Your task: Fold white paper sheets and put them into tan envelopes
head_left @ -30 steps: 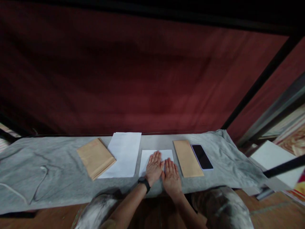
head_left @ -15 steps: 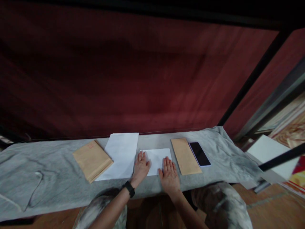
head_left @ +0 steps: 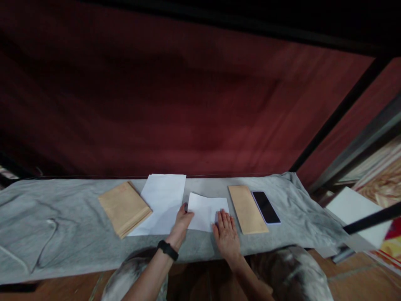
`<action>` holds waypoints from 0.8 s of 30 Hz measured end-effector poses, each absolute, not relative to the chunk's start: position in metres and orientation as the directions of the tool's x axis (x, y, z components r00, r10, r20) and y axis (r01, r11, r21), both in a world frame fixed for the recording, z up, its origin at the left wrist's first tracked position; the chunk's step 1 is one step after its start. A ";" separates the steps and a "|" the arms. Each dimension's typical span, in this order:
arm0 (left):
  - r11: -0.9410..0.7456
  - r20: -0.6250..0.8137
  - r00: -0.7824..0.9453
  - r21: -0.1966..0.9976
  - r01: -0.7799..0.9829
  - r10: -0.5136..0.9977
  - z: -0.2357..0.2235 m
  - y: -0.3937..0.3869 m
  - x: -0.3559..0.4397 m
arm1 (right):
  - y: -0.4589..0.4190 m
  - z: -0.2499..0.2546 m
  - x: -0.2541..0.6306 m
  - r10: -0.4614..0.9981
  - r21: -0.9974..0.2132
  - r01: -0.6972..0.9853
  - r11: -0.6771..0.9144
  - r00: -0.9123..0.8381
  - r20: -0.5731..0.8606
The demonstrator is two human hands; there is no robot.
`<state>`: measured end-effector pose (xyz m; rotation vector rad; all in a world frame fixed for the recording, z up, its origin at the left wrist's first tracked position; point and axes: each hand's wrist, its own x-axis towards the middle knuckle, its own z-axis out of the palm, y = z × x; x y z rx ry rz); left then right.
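Observation:
A small white sheet of paper [head_left: 202,209], apparently folded, lies on the grey cloth in front of me, its left side lifted a little. My left hand [head_left: 182,219], with a black band on the wrist, pinches that left edge between thumb and fingers. Flat on the right part of the same paper rests my right hand [head_left: 227,234], fingers stretched out. Left of the paper are larger white sheets [head_left: 164,196]. A brown envelope [head_left: 247,209] lies just right of my right hand.
A stack of brown envelopes [head_left: 123,209] overlaps the white sheets at the left. Beyond the single envelope lies a phone [head_left: 266,207] with a dark screen. Grey cloth [head_left: 78,242] covers the narrow bench, with a dark red panel [head_left: 188,104] behind it. A pale cord [head_left: 14,255] is at far left.
My left hand has gone from lying flat on the small paper to gripping its left edge, which has risen slightly. My right hand stays flat on it. The view has tilted a little.

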<state>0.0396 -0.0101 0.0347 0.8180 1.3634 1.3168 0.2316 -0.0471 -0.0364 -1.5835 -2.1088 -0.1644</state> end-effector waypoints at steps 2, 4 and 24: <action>0.178 -0.233 -0.213 0.952 -0.249 0.949 0.043 -0.011 0.042 | -0.052 -0.028 0.226 0.870 -0.227 0.895 0.384 -0.268 0.415; 0.198 -0.260 -0.204 0.939 -0.281 0.944 0.051 -0.010 0.045 | -0.055 -0.017 0.216 0.863 -0.298 0.841 0.451 -0.326 0.387; 0.090 -0.103 -0.167 0.992 -0.085 0.981 0.030 -0.004 0.047 | -0.022 0.005 0.224 0.989 -0.969 -0.234 -0.082 0.100 -0.108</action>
